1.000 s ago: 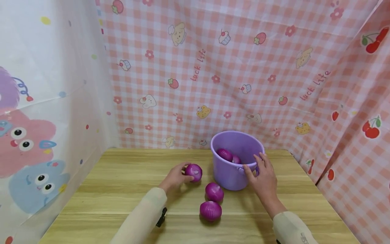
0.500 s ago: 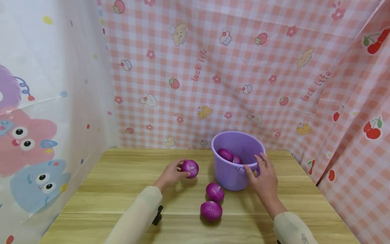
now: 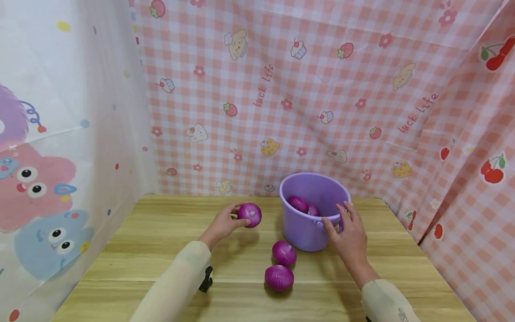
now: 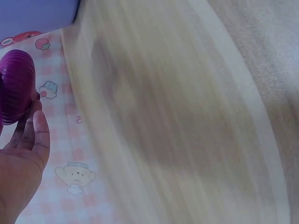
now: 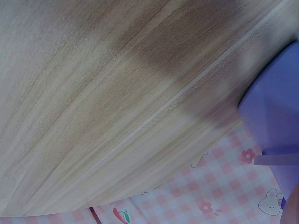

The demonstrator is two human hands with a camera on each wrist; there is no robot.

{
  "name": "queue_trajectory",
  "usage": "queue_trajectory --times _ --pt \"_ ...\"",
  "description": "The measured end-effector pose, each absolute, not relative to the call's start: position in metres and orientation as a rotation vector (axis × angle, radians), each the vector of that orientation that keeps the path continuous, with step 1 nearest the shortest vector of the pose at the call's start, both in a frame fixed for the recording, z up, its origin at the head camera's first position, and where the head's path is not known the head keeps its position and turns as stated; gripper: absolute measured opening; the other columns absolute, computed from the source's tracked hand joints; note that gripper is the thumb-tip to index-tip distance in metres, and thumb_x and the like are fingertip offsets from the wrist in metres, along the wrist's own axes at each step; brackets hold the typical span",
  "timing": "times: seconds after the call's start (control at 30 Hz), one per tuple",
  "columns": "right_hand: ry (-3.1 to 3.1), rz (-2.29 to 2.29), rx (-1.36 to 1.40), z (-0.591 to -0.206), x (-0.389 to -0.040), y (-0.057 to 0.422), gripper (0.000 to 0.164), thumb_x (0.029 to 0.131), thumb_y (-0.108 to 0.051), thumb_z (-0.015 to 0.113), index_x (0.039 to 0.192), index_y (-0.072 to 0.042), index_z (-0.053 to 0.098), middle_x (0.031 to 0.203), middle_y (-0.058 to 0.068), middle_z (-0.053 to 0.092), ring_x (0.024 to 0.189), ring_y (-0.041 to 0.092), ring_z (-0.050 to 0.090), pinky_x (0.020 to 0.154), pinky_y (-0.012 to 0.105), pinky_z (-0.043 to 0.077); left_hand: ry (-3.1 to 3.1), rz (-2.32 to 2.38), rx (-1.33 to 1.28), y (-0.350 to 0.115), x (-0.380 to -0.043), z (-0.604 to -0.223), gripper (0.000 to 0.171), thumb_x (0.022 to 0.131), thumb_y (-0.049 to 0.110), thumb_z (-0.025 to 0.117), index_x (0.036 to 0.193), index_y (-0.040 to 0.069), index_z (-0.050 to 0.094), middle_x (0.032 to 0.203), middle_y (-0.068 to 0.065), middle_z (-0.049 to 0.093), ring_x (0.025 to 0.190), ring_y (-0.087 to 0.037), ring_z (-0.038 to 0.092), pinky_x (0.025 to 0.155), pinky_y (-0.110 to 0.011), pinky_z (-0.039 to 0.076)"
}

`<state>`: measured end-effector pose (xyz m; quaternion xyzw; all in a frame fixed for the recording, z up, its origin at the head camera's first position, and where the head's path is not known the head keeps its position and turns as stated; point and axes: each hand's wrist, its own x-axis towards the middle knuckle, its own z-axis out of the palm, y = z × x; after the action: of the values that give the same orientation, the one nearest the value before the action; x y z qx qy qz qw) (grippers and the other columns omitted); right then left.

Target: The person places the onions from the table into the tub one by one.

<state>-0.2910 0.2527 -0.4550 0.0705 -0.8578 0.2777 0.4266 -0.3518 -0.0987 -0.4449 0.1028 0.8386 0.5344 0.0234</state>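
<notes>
My left hand (image 3: pixel 222 226) grips a purple onion (image 3: pixel 250 215) between thumb and fingers, raised over the table to the left of the bucket. In the left wrist view that onion (image 4: pixel 17 86) sits at the left edge, above the fingers. With thumb and fingertips, my right hand (image 3: pixel 349 239) holds the near right rim of the purple bucket (image 3: pixel 301 232), beside its handle. Inside the bucket lie two onions, one larger in view (image 3: pixel 297 204) and one partly hidden by the rim (image 3: pixel 313 210). The right wrist view shows the bucket's side (image 5: pixel 275 102) and little of the hand.
In front of the bucket, two more onions lie close together on the wooden table (image 3: pixel 161 250), one farther back (image 3: pixel 284 253) and one nearer (image 3: pixel 279 278). A pink checked cloth (image 3: pixel 249 89) hangs behind the table, and a white printed cloth (image 3: pixel 108 112) hangs at the left.
My left hand has lifted the onion and carried it slightly left and away from the bucket. The right hand and the bucket have stayed in place.
</notes>
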Motion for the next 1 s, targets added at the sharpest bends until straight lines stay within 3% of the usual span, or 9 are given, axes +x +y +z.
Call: queue_trajectory --times 0.23,1.0 --pt "-2.161 0.696 0.176 -0.454 -0.29 0.253 0.057 0.085 -0.031 0.074 0.129 0.003 0.06 0.139 0.024 0.051 0.134 0.043 0.041 0.099 0.063 0.041 2.601 1.671 0.331 -0.102 -0.353 -0.437 0.064 0.087 0.017 0.078 0.144 0.009 0.05 0.126 -0.019 0.06 0.111 -0.031 0.059 0.09 -0.046 0.054" --pt "-2.135 0.692 0.193 -0.455 -0.291 0.253 0.057 0.084 -0.031 0.074 0.127 0.003 0.061 0.138 0.025 0.052 0.132 0.046 0.043 0.098 0.064 0.041 2.59 1.706 0.357 -0.105 -0.357 -0.404 0.064 0.088 0.023 0.077 0.145 0.013 0.049 0.128 -0.018 0.06 0.116 -0.032 0.057 0.095 -0.05 0.05"
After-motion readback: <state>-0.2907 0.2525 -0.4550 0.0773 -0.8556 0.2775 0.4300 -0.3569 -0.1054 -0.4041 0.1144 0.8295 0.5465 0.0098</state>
